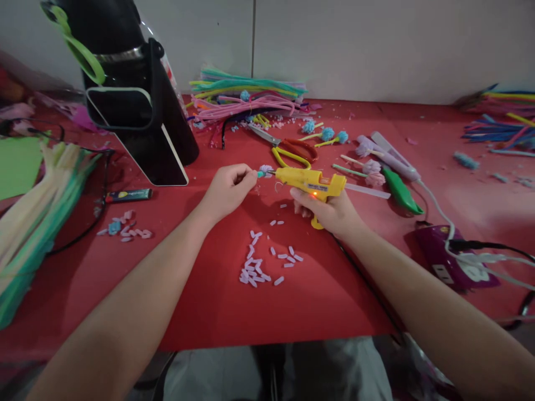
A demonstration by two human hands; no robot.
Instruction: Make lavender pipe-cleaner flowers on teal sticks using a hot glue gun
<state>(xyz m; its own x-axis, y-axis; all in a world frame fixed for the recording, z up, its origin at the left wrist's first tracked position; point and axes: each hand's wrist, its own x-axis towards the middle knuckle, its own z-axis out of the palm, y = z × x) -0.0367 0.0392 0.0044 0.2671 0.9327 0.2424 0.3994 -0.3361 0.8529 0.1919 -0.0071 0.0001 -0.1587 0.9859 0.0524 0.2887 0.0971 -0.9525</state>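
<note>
A pale wall (355,50) rises behind a bench (217,317) with a smooth red top. Above the middle of it, the left hand (229,189) pinches a small, lumpy lilac flower cluster with a turquoise-green stub (265,170) between its fingertips. The cluster looks tightly packed and fuzzy, its tiny segments blurred together; the stub sits right at the fingers. The right hand (330,211) is wrapped around the grip of a yellow plastic glue gun (301,178), its dark nozzle pointing at the cluster; whether they touch is too small to tell. An orange light glows on the gun's side, and a translucent whitish glue stick (370,191) juts from its rear. Below lie short, rounded, lilac fuzzy pieces (253,273), some heaped, others scattered singly.
</note>
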